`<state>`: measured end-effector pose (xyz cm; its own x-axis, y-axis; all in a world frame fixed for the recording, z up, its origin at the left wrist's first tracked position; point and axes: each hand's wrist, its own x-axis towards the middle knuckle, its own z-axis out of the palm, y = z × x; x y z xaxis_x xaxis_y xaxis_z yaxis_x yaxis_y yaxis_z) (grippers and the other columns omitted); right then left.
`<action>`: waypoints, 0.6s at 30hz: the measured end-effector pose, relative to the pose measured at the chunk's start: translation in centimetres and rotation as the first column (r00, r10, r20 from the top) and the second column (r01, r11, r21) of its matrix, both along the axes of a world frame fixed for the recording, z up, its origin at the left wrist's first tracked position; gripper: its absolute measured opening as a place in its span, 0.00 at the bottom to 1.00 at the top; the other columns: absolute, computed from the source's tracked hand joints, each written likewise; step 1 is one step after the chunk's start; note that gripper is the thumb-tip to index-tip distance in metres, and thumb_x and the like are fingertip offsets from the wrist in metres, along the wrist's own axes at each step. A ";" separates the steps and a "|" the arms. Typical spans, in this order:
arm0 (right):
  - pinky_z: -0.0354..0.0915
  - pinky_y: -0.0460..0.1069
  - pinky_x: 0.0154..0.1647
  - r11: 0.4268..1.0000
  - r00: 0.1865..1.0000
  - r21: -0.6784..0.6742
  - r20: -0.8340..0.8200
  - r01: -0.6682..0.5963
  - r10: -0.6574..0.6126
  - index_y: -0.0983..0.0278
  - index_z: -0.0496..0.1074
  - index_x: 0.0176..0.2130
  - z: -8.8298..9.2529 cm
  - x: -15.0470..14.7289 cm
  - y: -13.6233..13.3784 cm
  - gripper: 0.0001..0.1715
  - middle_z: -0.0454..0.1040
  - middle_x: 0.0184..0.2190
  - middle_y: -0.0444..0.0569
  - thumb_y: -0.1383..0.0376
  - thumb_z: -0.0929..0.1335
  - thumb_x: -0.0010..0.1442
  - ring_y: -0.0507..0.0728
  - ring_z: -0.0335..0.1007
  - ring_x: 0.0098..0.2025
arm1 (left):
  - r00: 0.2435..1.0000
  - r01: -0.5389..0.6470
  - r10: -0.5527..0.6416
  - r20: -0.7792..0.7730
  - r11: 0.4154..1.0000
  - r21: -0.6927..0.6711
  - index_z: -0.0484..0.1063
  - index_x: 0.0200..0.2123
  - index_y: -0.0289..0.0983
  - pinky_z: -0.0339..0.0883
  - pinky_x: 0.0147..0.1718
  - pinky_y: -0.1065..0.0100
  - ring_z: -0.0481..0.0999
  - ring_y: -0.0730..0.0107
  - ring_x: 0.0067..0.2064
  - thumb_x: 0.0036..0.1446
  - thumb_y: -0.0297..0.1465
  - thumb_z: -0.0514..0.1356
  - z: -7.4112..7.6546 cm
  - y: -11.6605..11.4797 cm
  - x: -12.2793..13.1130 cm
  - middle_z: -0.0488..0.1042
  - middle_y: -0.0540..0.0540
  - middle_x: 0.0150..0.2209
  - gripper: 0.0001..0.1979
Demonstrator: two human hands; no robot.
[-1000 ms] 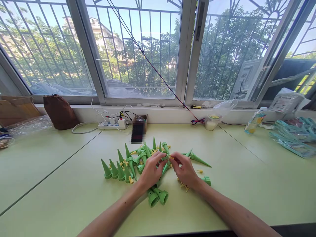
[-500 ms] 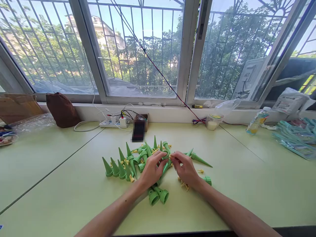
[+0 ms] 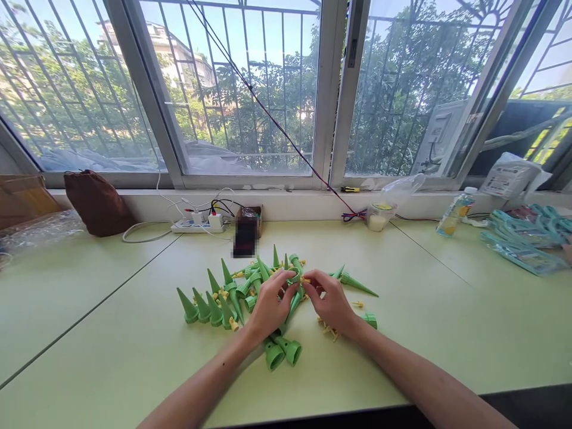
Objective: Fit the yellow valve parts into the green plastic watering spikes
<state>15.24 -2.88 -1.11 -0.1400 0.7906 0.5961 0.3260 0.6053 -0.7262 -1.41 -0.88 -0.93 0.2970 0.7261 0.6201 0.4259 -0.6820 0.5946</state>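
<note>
My left hand (image 3: 273,301) is closed round a green plastic cone spike (image 3: 294,275), its open ringed end facing up. Close beside that rim, my right hand (image 3: 329,300) pinches a small yellow plastic piece (image 3: 305,280) between thumb and fingertips; whether it touches the spike I cannot tell. Under and behind my hands lies a heap of green spikes (image 3: 254,280) mixed with yellow bits. Several more cones (image 3: 187,307) stand point up in a row at the left. Two green spikes (image 3: 274,356) lie below my left wrist, open ends toward me. Loose yellow pieces (image 3: 329,330) are scattered beneath my right hand.
Along the back of the table (image 3: 111,369) are a brown bag (image 3: 96,202), a power strip (image 3: 196,226), a small box (image 3: 257,217), a jar (image 3: 379,217) and a bottle (image 3: 456,213). Teal packages (image 3: 522,238) lie at the right, with what looks like another person's hand (image 3: 568,252) beside them.
The camera view has turned slightly to the right. The yellow piece in my right fingers now shows more plainly beside the spike's rim. Both hands keep their grips.
</note>
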 end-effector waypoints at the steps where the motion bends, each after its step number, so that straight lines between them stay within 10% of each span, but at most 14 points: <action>1: 0.62 0.45 0.27 1.000 1.000 -0.002 -0.006 0.002 -0.002 0.64 0.70 0.39 0.1 0.0 -0.1 0.09 0.71 0.29 0.46 0.62 0.63 0.67 0.51 0.63 0.27 | 1.000 -0.006 0.006 0.005 1.000 0.008 0.71 0.42 0.37 0.68 0.28 0.74 0.72 0.74 0.31 0.63 0.30 0.56 0.1 0.0 0.0 0.73 0.48 0.35 0.06; 18: 0.65 0.46 0.28 0.993 0.993 0.004 -0.029 0.114 -0.114 0.63 0.69 0.42 0.0 0.0 0.0 0.09 0.71 0.29 0.46 0.61 0.63 0.66 0.53 0.67 0.28 | 0.993 -0.049 0.039 0.109 0.995 0.085 0.71 0.39 0.37 0.69 0.24 0.76 0.71 0.76 0.26 0.62 0.30 0.58 0.8 -0.2 0.0 0.74 0.47 0.34 0.04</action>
